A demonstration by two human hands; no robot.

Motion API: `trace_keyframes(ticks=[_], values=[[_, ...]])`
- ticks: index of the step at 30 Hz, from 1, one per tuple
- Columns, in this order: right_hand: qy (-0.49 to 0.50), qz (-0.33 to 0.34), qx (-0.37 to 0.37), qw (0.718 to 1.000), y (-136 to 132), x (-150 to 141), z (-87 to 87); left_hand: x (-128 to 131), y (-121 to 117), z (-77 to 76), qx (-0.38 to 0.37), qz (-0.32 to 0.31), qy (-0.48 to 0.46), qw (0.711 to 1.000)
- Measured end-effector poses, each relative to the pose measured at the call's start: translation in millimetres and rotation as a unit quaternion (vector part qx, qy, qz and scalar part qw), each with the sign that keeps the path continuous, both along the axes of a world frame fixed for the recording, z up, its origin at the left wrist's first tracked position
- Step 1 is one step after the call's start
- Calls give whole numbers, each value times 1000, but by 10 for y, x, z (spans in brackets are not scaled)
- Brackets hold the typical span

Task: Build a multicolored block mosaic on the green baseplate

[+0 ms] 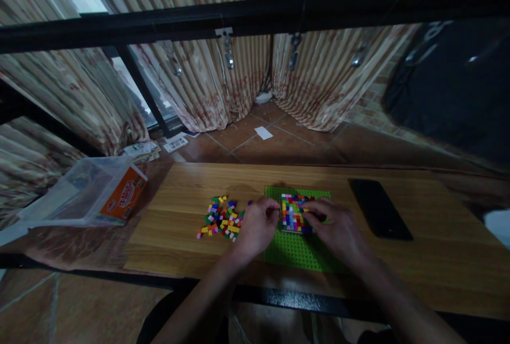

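A green studded baseplate (pixel 297 253) lies on the wooden table, bearing a dense block of small multicoloured toy bricks (pixel 292 214). My right hand (pixel 337 224) reaches over the block's right side, thumb and index finger pinched on a small yellow brick (pixel 306 210) at its surface. Whether that brick is pressed on or held just above, I cannot tell. At the block's left edge is my left hand (pixel 261 224), its fingers drawn together; anything between the fingertips is hidden. Loose coloured bricks (pixel 221 221) are scattered left of it, some partly behind that hand.
A black phone-like slab (pixel 380 208) lies to the right of the baseplate. Off the table's left end stands a clear plastic bin (pixel 85 190) with an orange label. A black metal bar (pixel 255 14) with hanging clips crosses above, in front of striped curtains (pixel 243 78).
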State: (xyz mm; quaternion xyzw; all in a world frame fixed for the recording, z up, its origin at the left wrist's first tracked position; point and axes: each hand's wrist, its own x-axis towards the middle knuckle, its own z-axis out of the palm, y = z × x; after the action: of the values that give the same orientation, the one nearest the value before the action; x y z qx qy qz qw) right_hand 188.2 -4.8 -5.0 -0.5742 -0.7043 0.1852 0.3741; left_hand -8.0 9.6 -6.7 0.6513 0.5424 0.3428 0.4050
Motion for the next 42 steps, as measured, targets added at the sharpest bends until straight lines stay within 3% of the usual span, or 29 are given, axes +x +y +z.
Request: trace_keyframes(ticks=[11, 20, 32, 42], values=[[-15, -48, -10, 999, -7, -127, -9, 71, -92, -9, 37, -23, 75, 996], [-18, -34, -10, 999, -71, -136, 30, 66, -91, -11, 40, -28, 81, 996], [53, -101, -43, 992, -55, -176, 5, 47, -82, -30, 45, -36, 80, 995], [142, -162, -106, 971, 23, -183, -8, 44, -66, -36, 55, -40, 90, 994]])
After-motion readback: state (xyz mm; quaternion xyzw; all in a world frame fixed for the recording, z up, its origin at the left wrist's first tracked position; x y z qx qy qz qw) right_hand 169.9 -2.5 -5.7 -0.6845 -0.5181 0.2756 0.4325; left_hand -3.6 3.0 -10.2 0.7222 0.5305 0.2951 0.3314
